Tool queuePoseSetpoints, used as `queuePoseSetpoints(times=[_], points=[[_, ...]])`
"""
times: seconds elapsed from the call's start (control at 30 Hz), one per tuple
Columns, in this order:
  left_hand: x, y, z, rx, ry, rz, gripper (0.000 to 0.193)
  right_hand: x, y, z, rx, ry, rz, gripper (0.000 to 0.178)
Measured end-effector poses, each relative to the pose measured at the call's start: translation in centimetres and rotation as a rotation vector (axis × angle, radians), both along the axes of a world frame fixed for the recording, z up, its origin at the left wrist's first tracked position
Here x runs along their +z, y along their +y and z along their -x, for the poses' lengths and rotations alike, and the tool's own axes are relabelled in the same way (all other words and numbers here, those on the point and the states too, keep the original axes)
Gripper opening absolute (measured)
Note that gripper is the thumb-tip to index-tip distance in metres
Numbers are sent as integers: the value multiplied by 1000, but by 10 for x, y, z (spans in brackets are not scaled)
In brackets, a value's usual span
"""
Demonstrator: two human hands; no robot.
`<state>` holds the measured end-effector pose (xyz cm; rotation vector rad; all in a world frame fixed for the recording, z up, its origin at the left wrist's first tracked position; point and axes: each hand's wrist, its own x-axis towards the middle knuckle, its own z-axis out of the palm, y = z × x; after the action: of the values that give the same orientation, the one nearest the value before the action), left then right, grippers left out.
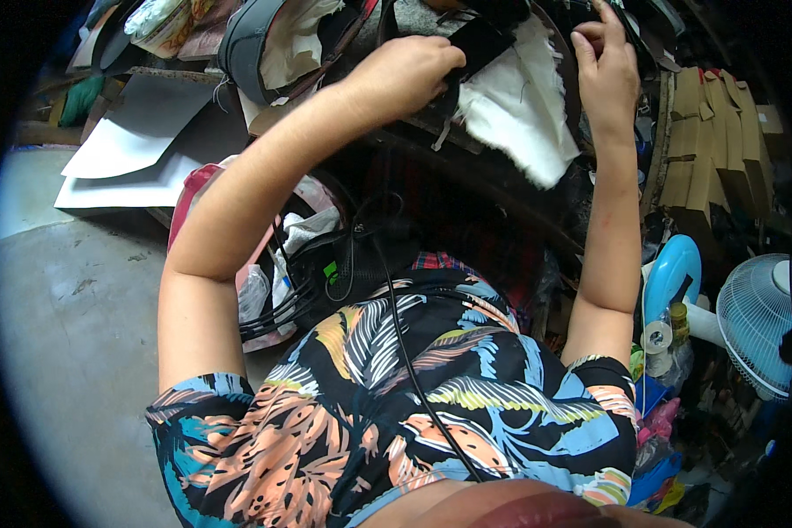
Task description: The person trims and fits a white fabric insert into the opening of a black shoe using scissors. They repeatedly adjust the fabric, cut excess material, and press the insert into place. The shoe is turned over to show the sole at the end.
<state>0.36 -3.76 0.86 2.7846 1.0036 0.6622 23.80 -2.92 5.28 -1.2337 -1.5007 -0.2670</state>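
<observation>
Both your hands are up at the far side of the view, set well apart. Your left hand (414,72) has its fingers curled in at the left edge of one flat black piece (482,46); whether they grip it, you cannot tell from here. Your right hand (611,75) is raised near the top edge, fingers partly bent and one stretched upward; its contact with anything is unclear.

That black piece lies between your two hands, nearer the left. Just below it hangs one white cloth (521,114) with a frayed edge. To the left of your left hand stands one curved dark grey band (248,53), and farther left lie two overlapping sheets (123,150), one partly over the other.

On your right you have at least three cardboard pieces (708,145) stacked on edge, one blue disc (675,268) and one white fan (752,326). Below your left forearm sits one black bag (374,251) bearing one green tag (331,273).
</observation>
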Motion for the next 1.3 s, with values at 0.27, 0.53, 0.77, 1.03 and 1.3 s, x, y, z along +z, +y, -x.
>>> queuePoseSetpoints(times=[0.27,0.53,0.77,1.03,1.3], points=[[-14,-10,-4,105,47,25,35,-28,-86,34,606,-269,326,27],[-14,-9,8,-36,-102,80,28,-69,-54,2,530,-38,563,29],[-9,-9,15,24,-128,246,29,-70,-57,0,567,-196,484,24],[-13,-10,1,47,12,184,50,-65,-69,9,575,-355,372,45],[-5,-14,-1,49,-38,136,25,-78,-71,12,688,-220,389,49]])
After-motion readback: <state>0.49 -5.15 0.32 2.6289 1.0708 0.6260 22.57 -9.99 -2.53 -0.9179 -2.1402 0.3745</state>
